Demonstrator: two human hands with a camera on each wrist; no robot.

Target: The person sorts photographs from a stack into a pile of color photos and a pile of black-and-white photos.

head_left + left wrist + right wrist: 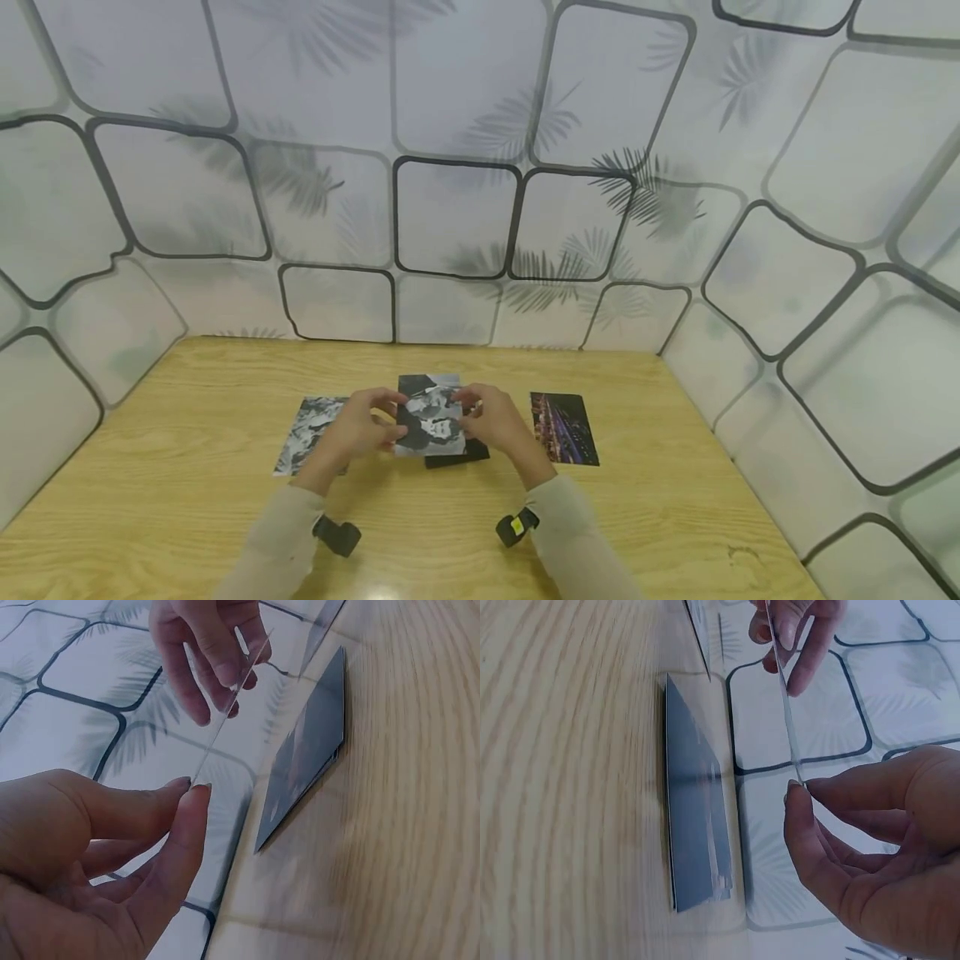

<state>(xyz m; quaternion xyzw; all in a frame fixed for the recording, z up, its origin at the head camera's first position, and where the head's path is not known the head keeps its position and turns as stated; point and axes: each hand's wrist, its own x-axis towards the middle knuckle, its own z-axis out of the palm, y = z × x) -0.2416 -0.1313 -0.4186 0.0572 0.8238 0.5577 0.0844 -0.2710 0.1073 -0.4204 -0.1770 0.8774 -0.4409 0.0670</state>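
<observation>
Between both hands, a black-and-white photo print (431, 427) showing figures is held up over the table. My left hand (365, 427) pinches its left edge between thumb and fingertips. On the opposite edge, my right hand (491, 418) pinches it the same way. Seen edge-on in the left wrist view, the print (225, 724) is a thin sheet clear of the table. Below it lies a small stack of dark prints (694, 817), partly hidden by the held one in the head view.
On the left, another black-and-white print (306, 429) lies flat, partly covered by the left forearm. A colour night-scene print (564, 428) lies to the right. The wooden table (660, 517) meets a patterned curtain-like wall (450, 217) at the back and sides.
</observation>
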